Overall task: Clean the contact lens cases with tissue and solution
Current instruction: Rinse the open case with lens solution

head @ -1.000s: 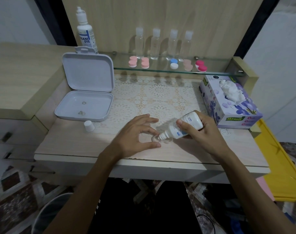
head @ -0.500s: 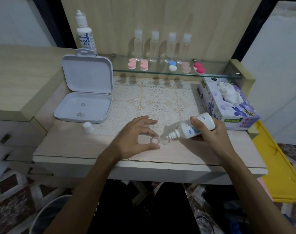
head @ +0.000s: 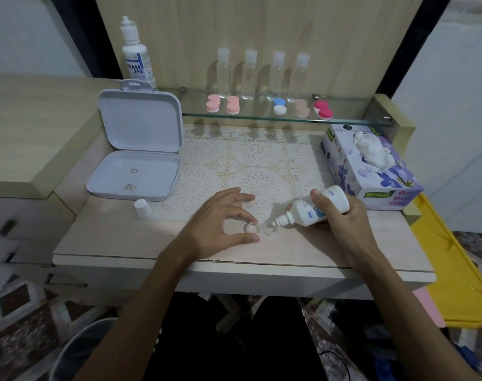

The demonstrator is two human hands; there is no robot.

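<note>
A clear, uncapped contact lens case (head: 257, 229) lies on the table's front part. My left hand (head: 220, 224) pinches its left well between thumb and forefinger. My right hand (head: 344, 215) grips a white solution bottle (head: 315, 208), tilted with its nozzle pointing down-left right over the case's right well. The bottle's white cap (head: 142, 207) stands on the table to the left. A purple tissue box (head: 371, 166) with a tissue sticking out sits at the right.
An open white hinged box (head: 136, 149) holding small rings sits at the left. On the glass shelf (head: 344, 121) stand several coloured lens cases, several clear bottles and a tall eye-solution bottle (head: 136, 56). A lace mat (head: 250, 160) covers the table's middle.
My right hand has drawn the bottle rightward, from over the case's left side to over its right well. My left hand stays on the case.
</note>
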